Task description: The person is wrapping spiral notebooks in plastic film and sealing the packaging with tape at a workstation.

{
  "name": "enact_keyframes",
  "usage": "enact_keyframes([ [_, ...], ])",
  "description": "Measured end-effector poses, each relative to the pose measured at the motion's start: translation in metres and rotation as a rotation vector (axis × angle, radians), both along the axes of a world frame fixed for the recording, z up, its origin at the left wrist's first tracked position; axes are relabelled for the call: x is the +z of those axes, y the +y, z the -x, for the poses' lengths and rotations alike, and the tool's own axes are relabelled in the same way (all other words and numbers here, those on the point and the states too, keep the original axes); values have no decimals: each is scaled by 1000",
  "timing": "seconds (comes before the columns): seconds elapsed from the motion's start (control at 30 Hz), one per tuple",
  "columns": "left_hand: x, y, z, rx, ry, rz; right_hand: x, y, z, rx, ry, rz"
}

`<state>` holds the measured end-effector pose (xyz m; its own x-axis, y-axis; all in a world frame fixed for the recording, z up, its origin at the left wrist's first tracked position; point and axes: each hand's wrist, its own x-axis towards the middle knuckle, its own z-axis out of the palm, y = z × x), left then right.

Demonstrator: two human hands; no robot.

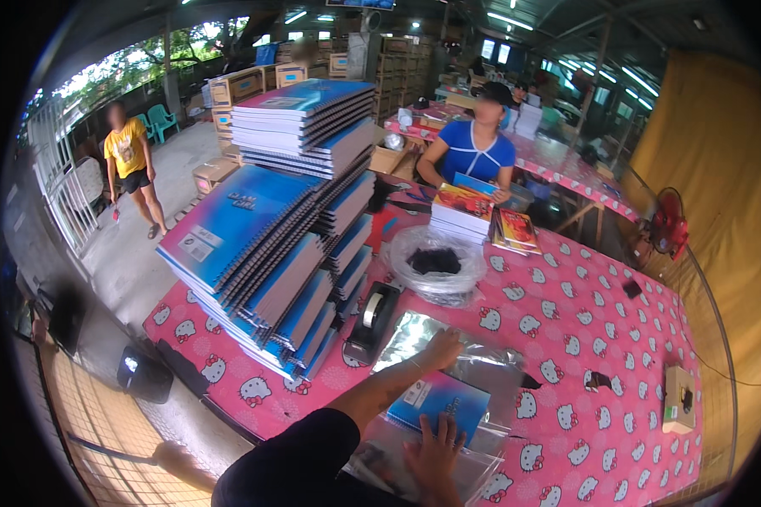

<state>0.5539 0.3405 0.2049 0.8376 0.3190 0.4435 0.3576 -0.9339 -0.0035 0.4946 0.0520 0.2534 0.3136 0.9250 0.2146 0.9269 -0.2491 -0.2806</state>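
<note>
Our right hand [435, 452] is resting, spread flat, on the crosswise-lying blue notebook [427, 400]. Beyond it, our left hand [444, 348] is lying curled on clear plastic [492, 365], grip unclear.

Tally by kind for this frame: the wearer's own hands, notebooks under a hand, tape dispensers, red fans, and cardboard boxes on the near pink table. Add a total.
Hands: 2 (left hand, right hand)
Blue notebook under the right hand: 1
Tape dispenser: 1
Red fan: 1
Cardboard box: 1
Total: 6
</note>
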Motion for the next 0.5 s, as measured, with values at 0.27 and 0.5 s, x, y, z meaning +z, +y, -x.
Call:
enact_keyframes([
  [0.27, 40, -4, -3, -130, 35, -49, 0, -3, -1, 1, -17, -13],
  [0.5, 52, -11, 7, -83, 123, 190, 6, -3, 2, 12, 39, -16],
])
